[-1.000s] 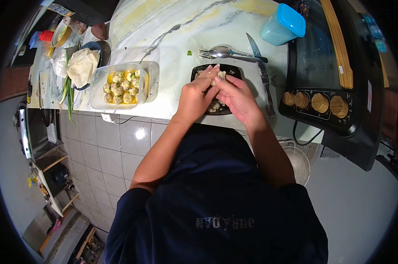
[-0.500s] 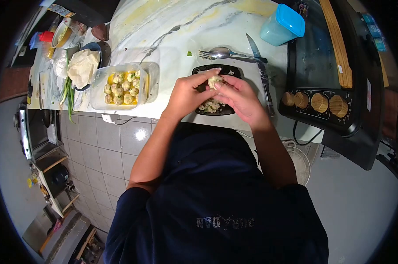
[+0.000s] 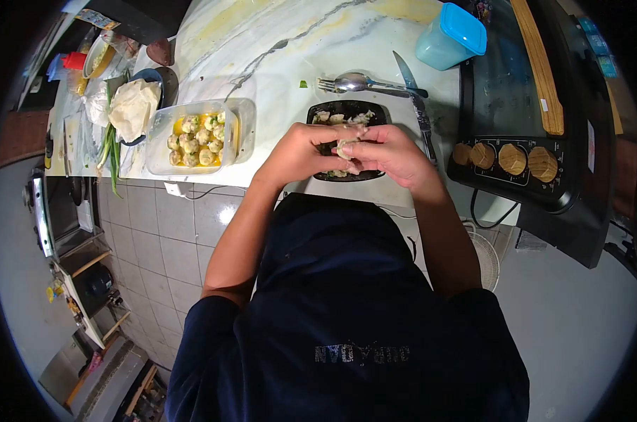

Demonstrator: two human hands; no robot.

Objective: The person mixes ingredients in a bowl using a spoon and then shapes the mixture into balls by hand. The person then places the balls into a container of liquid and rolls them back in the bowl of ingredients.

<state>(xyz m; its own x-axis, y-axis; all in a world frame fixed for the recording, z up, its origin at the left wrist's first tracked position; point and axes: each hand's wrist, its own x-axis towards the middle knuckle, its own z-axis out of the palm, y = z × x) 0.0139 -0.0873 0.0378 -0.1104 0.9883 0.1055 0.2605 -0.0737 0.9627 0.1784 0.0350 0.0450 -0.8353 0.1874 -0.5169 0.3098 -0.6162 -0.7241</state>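
Over a black plate my two hands meet around a small pale lump of filling. My left hand curves round it from the left, fingers against the lump. From the right, my right hand presses it with thumb and fingertips. Loose pale bits with green flecks lie on the plate, partly hidden below my hands. To the left, a clear plastic container holds several filled balls in yellow liquid.
Behind the plate lie a fork and spoon and knives. A blue-lidded tub stands at the back right, beside a black oven. Pale wrappers and green onions are at the left.
My fingers have closed more over the lump, which is now less visible. My left hand has moved slightly right, and more of the plate's back part shows.
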